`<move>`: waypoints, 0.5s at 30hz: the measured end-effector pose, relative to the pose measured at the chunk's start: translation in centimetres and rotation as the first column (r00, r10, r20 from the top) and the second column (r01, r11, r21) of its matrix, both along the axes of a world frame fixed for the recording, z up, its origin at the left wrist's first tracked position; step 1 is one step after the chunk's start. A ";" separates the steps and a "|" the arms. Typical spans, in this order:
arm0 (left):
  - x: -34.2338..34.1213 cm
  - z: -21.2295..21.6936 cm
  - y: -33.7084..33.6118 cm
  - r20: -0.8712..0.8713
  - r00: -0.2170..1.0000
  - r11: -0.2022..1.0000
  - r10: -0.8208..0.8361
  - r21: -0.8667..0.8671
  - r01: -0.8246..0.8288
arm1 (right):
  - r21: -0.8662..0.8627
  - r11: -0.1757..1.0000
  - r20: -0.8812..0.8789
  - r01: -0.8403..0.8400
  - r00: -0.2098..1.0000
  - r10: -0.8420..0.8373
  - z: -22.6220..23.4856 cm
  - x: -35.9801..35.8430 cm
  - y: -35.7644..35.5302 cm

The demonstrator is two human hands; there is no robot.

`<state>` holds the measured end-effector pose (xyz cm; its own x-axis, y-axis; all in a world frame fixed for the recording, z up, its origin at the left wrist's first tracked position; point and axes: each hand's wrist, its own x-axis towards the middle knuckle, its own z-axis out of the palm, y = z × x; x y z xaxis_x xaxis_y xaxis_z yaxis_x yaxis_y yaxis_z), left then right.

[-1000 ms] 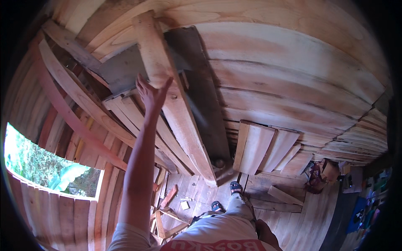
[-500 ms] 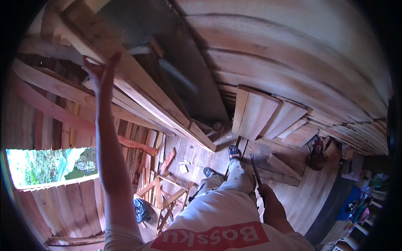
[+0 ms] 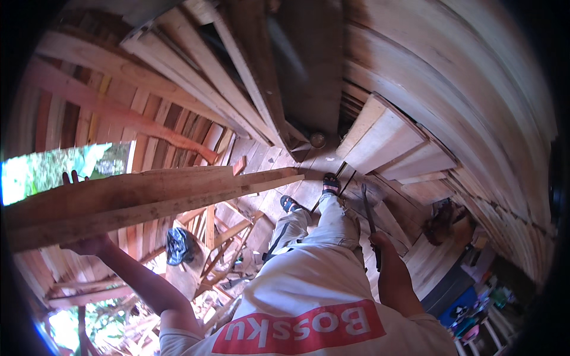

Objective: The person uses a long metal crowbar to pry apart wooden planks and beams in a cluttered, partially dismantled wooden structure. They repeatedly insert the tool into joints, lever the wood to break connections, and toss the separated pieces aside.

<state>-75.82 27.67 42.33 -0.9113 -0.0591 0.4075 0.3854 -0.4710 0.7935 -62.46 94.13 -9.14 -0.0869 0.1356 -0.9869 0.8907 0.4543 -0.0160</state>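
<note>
My left hand [image 3: 89, 244] grips a long wooden beam [image 3: 148, 207] at the left, its fingertips showing past the far edge and its palm on the near side. Slanting across the view, the beam runs from the left rim to a narrow end close to my feet. It looks like two lengths lying together; whether they are joined I cannot tell. Down at my right side, my right hand [image 3: 380, 241] is closed around a long, thin, dark tool [image 3: 369, 210] pointing away from me. Its exact kind is unclear.
Several boards [image 3: 237, 77] lean against the far wall, and more panels [image 3: 386, 133] lean at the right. A wooden frame [image 3: 228, 234] with a black plastic bag [image 3: 178, 246] stands left of my legs. Wood scraps lie beyond it. A window opening [image 3: 65, 169] is at the left.
The beam under my left hand has come away from the leaning boards and swung down to the left. My left arm has lowered with it. The right hand still holds the dark tool.
</note>
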 end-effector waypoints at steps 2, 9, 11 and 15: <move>5.1 0.6 -4.0 -0.013 0.978 0.978 0.206 0.024 -0.206 | -0.052 0.997 -0.020 -0.050 0.999 0.049 0.8 -1.9 -0.5; 19.2 -1.3 -7.7 -0.126 0.064 0.016 0.990 -0.353 -0.936 | -0.092 0.901 -0.023 -0.423 0.906 0.423 -3.5 -5.1 -1.1; 23.7 -1.9 -8.2 -0.126 0.038 -0.015 0.991 -0.397 -0.918 | -0.075 0.800 -0.038 -0.595 0.803 0.594 -1.1 -7.6 -3.1; 24.5 -0.7 -4.6 0.067 0.829 0.830 0.555 0.029 -0.557 | 0.070 0.734 -0.138 -0.675 0.723 0.677 2.2 -10.1 -6.8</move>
<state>-51.34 23.06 41.66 -0.7391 -0.5795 0.3434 0.5504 -0.2256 0.8038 -72.57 87.36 -6.91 -0.3009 -0.0012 -0.9536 0.3346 0.9363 -0.1067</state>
